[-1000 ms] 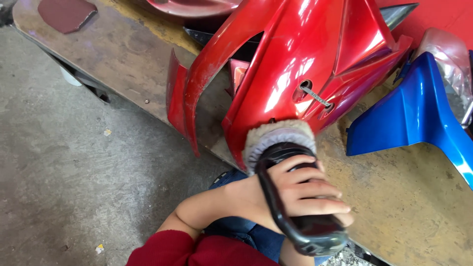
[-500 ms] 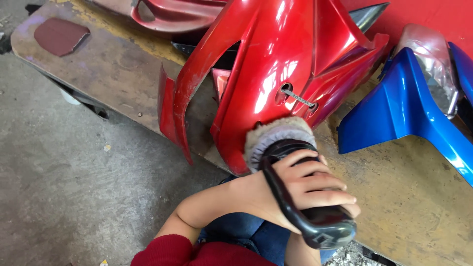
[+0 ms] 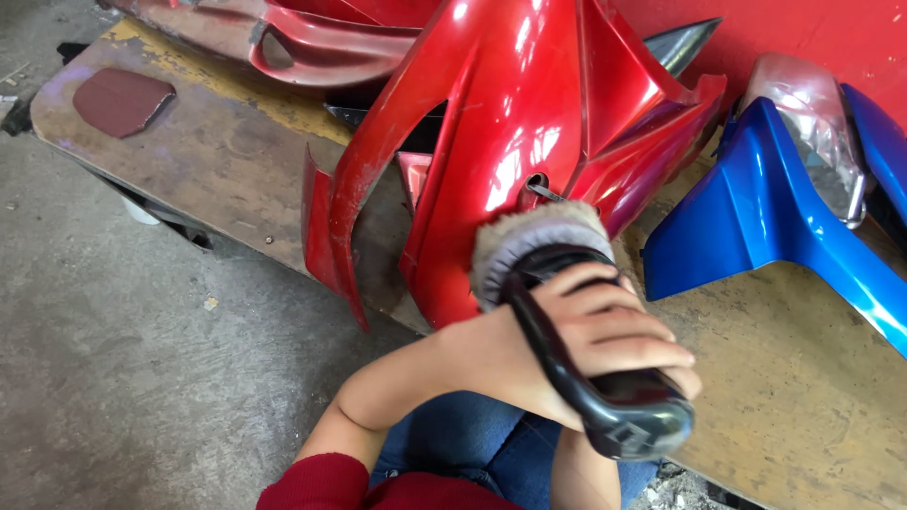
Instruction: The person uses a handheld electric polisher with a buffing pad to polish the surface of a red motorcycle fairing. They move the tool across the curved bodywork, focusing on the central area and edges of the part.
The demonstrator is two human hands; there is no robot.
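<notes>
At the bottom edge of the frame, a red sleeve [image 3: 316, 486] and blue-trousered knees [image 3: 472, 444] are cut off. Just above, the left hand [image 3: 576, 345] is clamped around the black handle of a polishing machine [image 3: 605, 397], fingers wrapped fully over it. The right hand is hidden beneath the machine; only a forearm [image 3: 581, 472] shows, so its grip cannot be told. The woolly pad [image 3: 529, 236] presses on the glossy red fairing panel [image 3: 501, 123] at frame centre. Right of it lies a blue panel [image 3: 756, 217] on the worn wooden bench [image 3: 217, 161]. Farther, upper left, another red panel [image 3: 312, 42] is cropped.
</notes>
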